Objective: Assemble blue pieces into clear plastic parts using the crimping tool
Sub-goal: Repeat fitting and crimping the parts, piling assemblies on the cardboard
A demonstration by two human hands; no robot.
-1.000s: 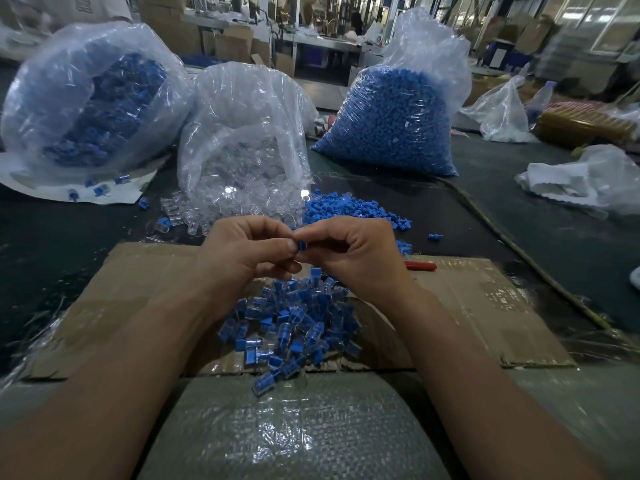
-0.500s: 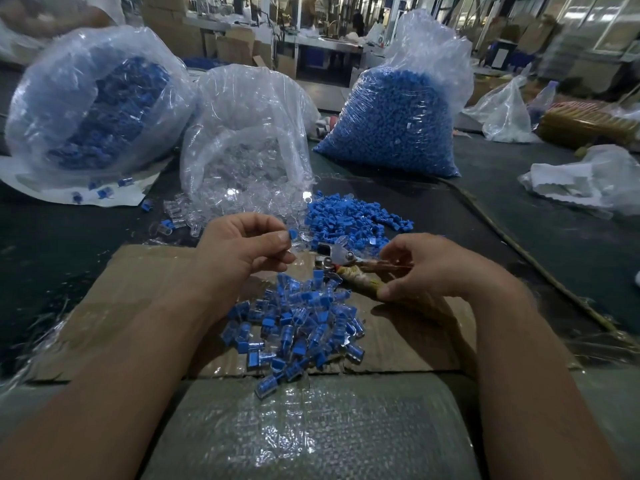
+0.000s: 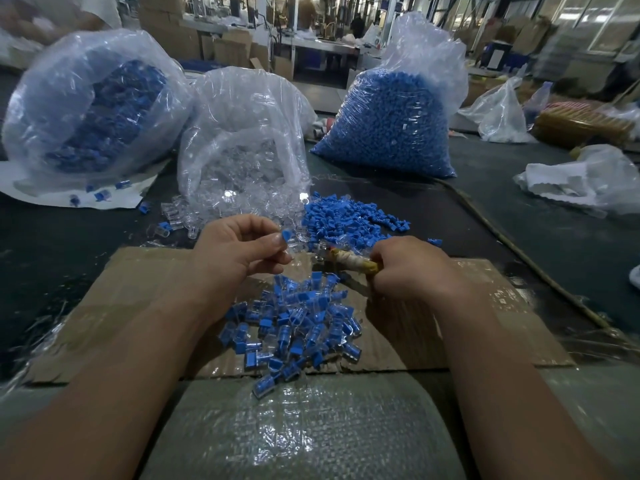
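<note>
My left hand point(image 3: 235, 251) pinches a clear plastic part with a blue piece point(image 3: 287, 236) set in its top, held above the cardboard. My right hand point(image 3: 412, 268) grips the taped handles of the crimping tool point(image 3: 346, 258), whose metal jaws point left toward the held part, a short gap away. Below both hands lies a heap of assembled blue-and-clear parts point(image 3: 294, 320). Loose blue pieces point(image 3: 346, 220) are piled just beyond the tool. Loose clear parts point(image 3: 214, 216) spill from an open bag behind my left hand.
A cardboard sheet point(image 3: 145, 292) covers the dark table. Three plastic bags stand behind: assembled parts point(image 3: 90, 112) left, clear parts point(image 3: 242, 140) middle, blue pieces point(image 3: 391, 126) right. More crumpled bags point(image 3: 581, 181) lie at right. Bubble wrap point(image 3: 304, 431) covers my lap.
My right hand left the part, reached right, picked up the crimping tool and brought its jaws toward the part. My left hand kept holding the part, nearly still.
</note>
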